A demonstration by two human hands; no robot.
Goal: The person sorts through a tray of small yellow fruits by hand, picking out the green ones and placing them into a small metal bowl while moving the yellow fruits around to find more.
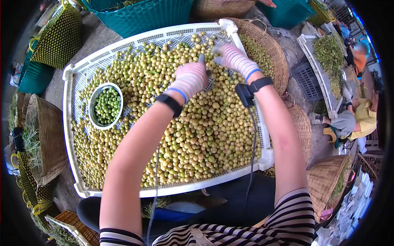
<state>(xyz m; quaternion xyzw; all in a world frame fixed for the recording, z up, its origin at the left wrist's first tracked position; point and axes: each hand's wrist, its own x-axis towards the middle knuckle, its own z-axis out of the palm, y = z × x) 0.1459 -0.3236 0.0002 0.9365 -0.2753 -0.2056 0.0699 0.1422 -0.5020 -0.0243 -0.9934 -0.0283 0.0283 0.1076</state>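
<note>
Small round yellow-green fruits [205, 135] are spread over a large white perforated plastic tray [88, 67]. My left hand [191, 78], in a striped knit glove with grey fingertips, rests low on the fruits near the tray's upper middle. Two of its fingertips show apart; the other fingers are hidden beneath. To its right, my right hand [236, 59], gloved the same way, hovers over the fruits by the tray's upper right corner. Its fingertips are blurred but spread, with no fruit visible in them. A metal bowl [92, 119] of greener fruits [107, 105] stands in the tray's left part.
Beyond the tray stands a teal woven basket [143, 18]. A round wicker basket [281, 61] of fruits touches the right side. Wicker baskets [51, 139] with greenery are at left. A co-worker in yellow trousers [365, 119] sits at far right beside another white tray [324, 88].
</note>
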